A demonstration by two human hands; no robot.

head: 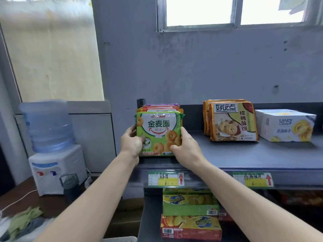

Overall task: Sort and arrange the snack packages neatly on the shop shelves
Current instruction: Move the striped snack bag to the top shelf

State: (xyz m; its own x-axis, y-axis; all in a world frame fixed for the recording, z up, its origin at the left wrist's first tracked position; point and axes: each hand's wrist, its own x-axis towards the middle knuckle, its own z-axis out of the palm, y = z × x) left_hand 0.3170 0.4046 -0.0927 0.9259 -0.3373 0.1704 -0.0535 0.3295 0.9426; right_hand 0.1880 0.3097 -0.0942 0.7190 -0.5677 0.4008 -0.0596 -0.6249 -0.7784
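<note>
Upright green plastic biscuit packet (158, 130) clasped at its side edges by left grip (131, 142) and right grip (183, 145), midway between both, row of similar packets (161, 107) just beyond.

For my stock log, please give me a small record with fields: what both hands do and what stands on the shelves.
left grip: holds the left edge of the green pack
right grip: holds its right edge
green pack: upright, front of a row at the top shelf left end
orange packs: upright, mid shelf
white boxes: right of the orange packs
below: green box and red box
</note>
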